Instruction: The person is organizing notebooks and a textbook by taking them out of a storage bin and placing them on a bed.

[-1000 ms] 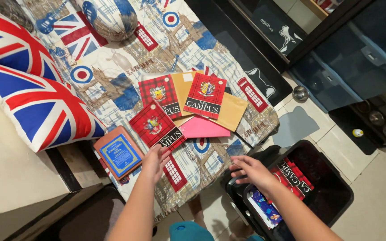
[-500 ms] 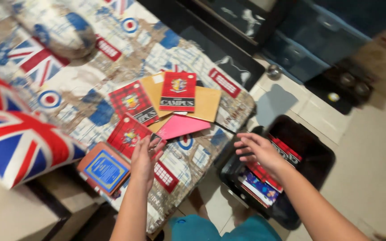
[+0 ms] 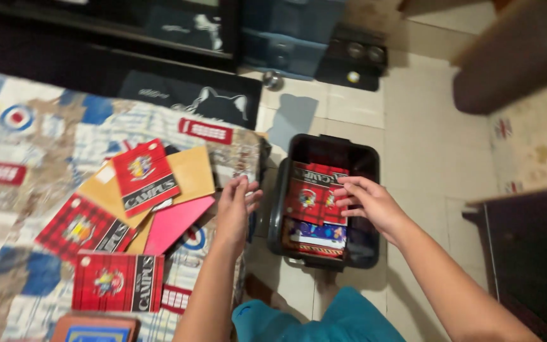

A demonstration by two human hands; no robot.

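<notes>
A dark plastic bin (image 3: pixel 278 209) stands on the tiled floor (image 3: pixel 413 145), just beside the bed's edge, with red plaid notebooks (image 3: pixel 314 193) lying inside it. The right hand (image 3: pixel 368 202) hovers over the bin's right half, its grip open, fingers spread toward the notebooks and holding nothing. The left hand (image 3: pixel 235 206) hangs at the bed's edge, left of the bin, fingers open and empty. On the patterned bedsheet (image 3: pixel 39 136), farther left of the bin, lie more red notebooks (image 3: pixel 144 177), tan envelopes (image 3: pixel 191 172) and a pink folder (image 3: pixel 175 223). Bare tiles lie open to the bin's right.
</notes>
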